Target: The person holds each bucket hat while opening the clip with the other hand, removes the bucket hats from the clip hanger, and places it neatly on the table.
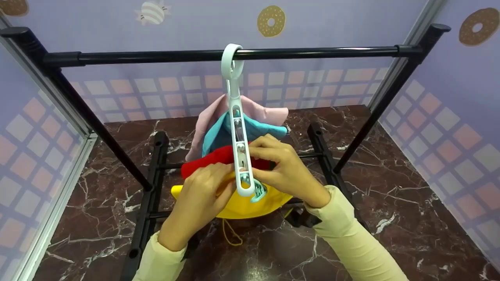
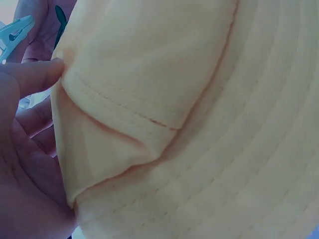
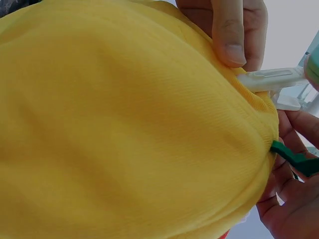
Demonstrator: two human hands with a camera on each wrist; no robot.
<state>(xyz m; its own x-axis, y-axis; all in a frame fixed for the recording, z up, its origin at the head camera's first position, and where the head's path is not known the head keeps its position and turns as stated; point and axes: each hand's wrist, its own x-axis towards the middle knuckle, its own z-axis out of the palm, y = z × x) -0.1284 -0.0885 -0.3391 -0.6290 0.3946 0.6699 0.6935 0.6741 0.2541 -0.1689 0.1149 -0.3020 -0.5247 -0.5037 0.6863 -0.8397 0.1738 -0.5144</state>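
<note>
Head view, lower centre: the left hand (image 1: 205, 191) pinches the yellow hat (image 1: 246, 207) between thumb and fingers; the right hand (image 1: 283, 164) is at the white hanger (image 1: 241, 142), fingers bent, though I cannot tell whether they grip anything. The hat sits below the hanger's near end, beside a green clip (image 1: 259, 191). Beyond, toward mid-frame, are red cloth (image 1: 207, 160), blue cloth (image 1: 214, 136) and pink cloth (image 1: 207, 119). A black rail (image 1: 312, 53) crosses the upper frame.

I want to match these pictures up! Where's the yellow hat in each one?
Head: the yellow hat is a little below the middle.
Left wrist: the hat fills the middle and right, looking paler.
Right wrist: the hat fills the left and middle.
Shared landmark: fingers at the hat's edge.
</note>
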